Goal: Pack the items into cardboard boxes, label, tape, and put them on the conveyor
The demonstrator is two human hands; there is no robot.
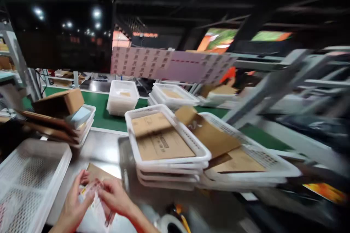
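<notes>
My left grip [73,198] and right grip [116,194] pinched a clear bag [96,205]. White trays [169,167] sat at two o'clock.

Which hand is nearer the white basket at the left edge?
The left hand, just to the right of the white basket; the right hand is farther right.

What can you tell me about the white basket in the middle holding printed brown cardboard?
The white basket looks like plastic: shallow, rectangular, with rounded corners, a thick rim and small slots along its right wall. It sits upright, stacked on similar baskets. Flat brown cardboard with dark print lies inside, partly in shadow. Neither the left hand nor the right hand touches it.
</notes>
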